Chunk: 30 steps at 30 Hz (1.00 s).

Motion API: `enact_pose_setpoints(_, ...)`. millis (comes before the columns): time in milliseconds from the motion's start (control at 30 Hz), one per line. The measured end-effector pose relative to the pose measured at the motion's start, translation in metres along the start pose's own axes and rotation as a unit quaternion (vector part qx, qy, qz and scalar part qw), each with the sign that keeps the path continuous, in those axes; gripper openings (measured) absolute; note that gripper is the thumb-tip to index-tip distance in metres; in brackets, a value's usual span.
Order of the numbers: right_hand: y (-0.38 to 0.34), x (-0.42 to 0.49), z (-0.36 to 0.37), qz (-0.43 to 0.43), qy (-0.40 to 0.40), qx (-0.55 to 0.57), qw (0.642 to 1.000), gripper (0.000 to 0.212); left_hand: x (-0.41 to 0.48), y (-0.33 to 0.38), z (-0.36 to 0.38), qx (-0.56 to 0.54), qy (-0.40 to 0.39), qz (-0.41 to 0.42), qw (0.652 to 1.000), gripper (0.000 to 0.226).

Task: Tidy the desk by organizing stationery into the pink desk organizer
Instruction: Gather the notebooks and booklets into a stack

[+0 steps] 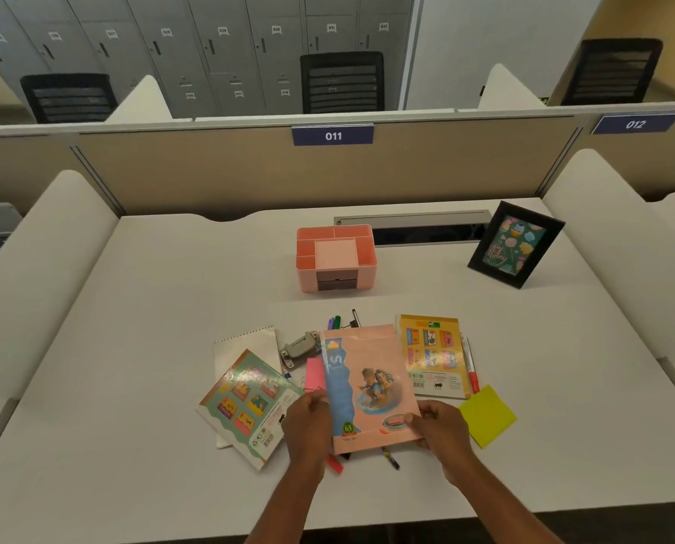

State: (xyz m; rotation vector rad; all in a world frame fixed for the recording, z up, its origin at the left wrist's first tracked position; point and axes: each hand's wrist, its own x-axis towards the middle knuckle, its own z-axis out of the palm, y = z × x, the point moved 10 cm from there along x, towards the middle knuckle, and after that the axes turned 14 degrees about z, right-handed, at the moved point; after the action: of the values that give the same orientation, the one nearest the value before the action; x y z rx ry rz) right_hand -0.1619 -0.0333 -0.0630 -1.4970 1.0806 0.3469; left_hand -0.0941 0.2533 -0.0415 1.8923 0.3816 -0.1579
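Note:
Both hands hold a pink exercise book [367, 382] just above the desk: my left hand [308, 424] grips its left edge and my right hand [440, 427] grips its lower right corner. The pink desk organizer [336, 257] stands farther back, its compartments showing nothing inside. Around the book lie a teal notebook [245, 406], a yellow notebook [432, 355], a white spiral pad [245, 345], a grey hole punch [298, 347], pink sticky notes [314, 373], a yellow sticky pad [487, 416], a red pen [471, 371] and marker tips [336, 321]. More pens poke out under the book.
A black picture frame [514, 245] leans at the back right. A cable slot [412, 225] runs behind the organizer. White partitions [49, 245] flank the white desk [151, 308]. Office chairs and grey lockers stand beyond the divider.

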Motion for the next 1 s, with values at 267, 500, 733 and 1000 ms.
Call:
enact_pose_setpoints(267,-0.020,-0.003,-0.007,-0.091,0.114,-0.177,0.973,0.019,0.006,0.004,-0.020,-0.009,0.013,0.040,0.999,0.025)
enact_pose_setpoints(500,-0.060,-0.033,0.035,-0.202,0.108,-0.207,0.951,0.026,0.017,-0.017,-0.061,-0.046,0.080,0.038,0.995,0.022)
enact_pose_setpoints(733,-0.097,-0.049,0.154,-0.280,-0.005,-0.290,0.915,0.028,0.036,-0.037,-0.111,0.062,0.121,0.079,0.988,0.026)
enact_pose_setpoints(1000,-0.114,-0.051,0.260,-0.252,-0.046,-0.405,0.878,0.015,0.059,-0.060,-0.092,0.227,-0.015,0.121,0.966,0.077)
